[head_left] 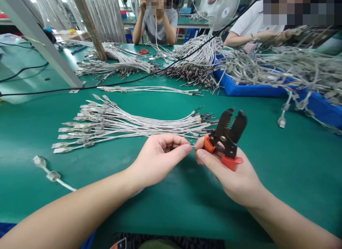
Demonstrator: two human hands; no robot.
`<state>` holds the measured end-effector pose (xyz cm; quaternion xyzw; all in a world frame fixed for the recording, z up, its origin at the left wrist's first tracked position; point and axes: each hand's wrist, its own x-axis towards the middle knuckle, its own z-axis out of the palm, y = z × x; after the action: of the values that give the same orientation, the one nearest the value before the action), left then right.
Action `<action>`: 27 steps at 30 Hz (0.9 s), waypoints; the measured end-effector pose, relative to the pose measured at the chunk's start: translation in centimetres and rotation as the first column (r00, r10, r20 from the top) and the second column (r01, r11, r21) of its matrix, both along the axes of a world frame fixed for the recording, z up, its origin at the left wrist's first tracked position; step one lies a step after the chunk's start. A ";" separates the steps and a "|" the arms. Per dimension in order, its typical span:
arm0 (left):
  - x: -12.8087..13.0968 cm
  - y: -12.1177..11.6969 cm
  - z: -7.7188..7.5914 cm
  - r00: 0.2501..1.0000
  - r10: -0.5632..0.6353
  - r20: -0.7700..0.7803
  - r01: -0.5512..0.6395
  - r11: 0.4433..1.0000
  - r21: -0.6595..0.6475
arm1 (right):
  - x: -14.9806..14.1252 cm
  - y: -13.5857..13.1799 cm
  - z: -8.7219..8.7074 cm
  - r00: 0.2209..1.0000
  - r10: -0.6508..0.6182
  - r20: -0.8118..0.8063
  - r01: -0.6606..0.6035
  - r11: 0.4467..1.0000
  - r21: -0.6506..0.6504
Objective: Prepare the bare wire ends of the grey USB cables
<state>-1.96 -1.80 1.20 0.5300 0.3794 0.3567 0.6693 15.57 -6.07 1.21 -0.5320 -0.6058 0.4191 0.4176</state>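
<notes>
My left hand (162, 159) is closed, thumb against forefinger, on the thin wires at the end of a white USB cable (53, 176). The cable's plug and clear ferrite lump lie to the left on the mat, and its middle passes out of sight under my left forearm. My right hand (227, 174) holds a wire stripper (227, 135) with orange-red handles; its black jaws stand apart and point up and away. Right thumb and forefinger pinch near the wire tips, close to the left fingertips. Just beyond my hands lies a row of similar USB cables (133, 122).
A few cables (152, 88) lie apart farther back. Behind are tangled cable heaps (197, 56), red scissors (143, 51) and a blue tray (240, 89) overflowing with cables. A black cord (120, 83) crosses the table; a metal post (48, 42) stands left. Two people sit opposite.
</notes>
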 end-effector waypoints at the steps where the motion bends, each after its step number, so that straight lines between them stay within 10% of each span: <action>1: 0.0 0.1 0.0 1.000 -0.005 0.020 0.005 1.000 -0.023 | 0.0 0.0 0.0 1.000 -0.010 -0.003 0.010 1.000 0.005; 10: -0.3 0.4 -0.3 0.938 -0.019 0.346 0.118 0.956 -0.268 | 0.3 0.1 -1.1 0.991 -0.086 -0.107 0.086 0.996 -0.005; 22: -1.2 2.1 -0.2 0.908 0.221 0.357 -0.137 0.959 -0.247 | -0.4 0.0 -0.7 0.998 -0.050 -0.027 0.046 0.990 -0.136; 27: -0.8 1.5 -0.4 0.959 0.110 0.263 -0.058 0.979 -0.196 | -0.1 0.3 -1.6 0.989 -0.148 -0.002 0.148 0.989 -0.023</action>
<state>-2.81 -0.26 0.81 0.3943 0.3379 0.4173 0.7458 15.43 -5.77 -0.41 -0.5793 -0.5591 0.3948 0.4426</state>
